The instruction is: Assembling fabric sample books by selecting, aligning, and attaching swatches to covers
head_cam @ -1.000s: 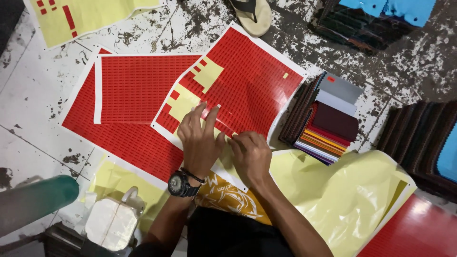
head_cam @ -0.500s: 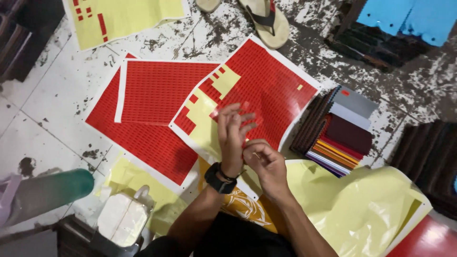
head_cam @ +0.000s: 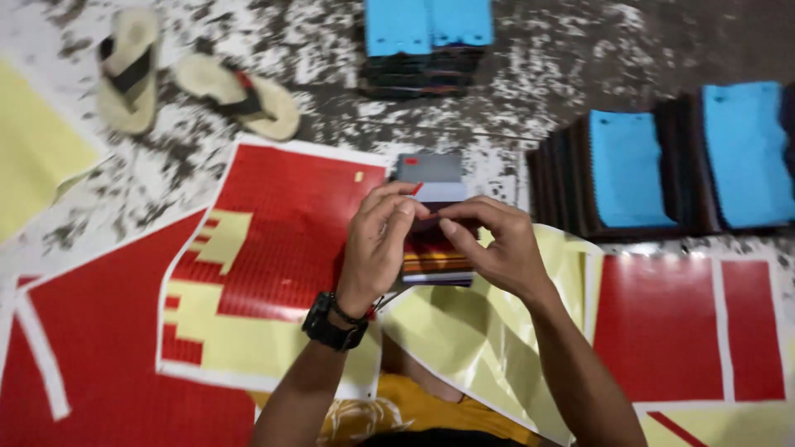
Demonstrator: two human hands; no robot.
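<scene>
The left hand [head_cam: 377, 248], a black watch [head_cam: 333, 324] at its wrist, and the right hand [head_cam: 497, 244] meet fingertip to fingertip, pinching a small red sticker [head_cam: 416, 189]; what the right fingers grip is too small to tell. Directly beneath them lies a fanned stack of colour swatches [head_cam: 437, 263], grey on top. Left of the hands lies a glossy red sticker sheet [head_cam: 286, 240], partly peeled to yellow backing. Under the right forearm curls loose yellow backing paper [head_cam: 489, 331]. Beyond the hands, on the speckled floor [head_cam: 580, 50], sit stacks of blue-topped swatch books [head_cam: 662, 170] and two sandals [head_cam: 190, 83].

Glossy red sticker sheet [head_cam: 281, 223]; matt, probably cloth swatch stack [head_cam: 435, 248]; rough floor [head_cam: 530, 99].
</scene>
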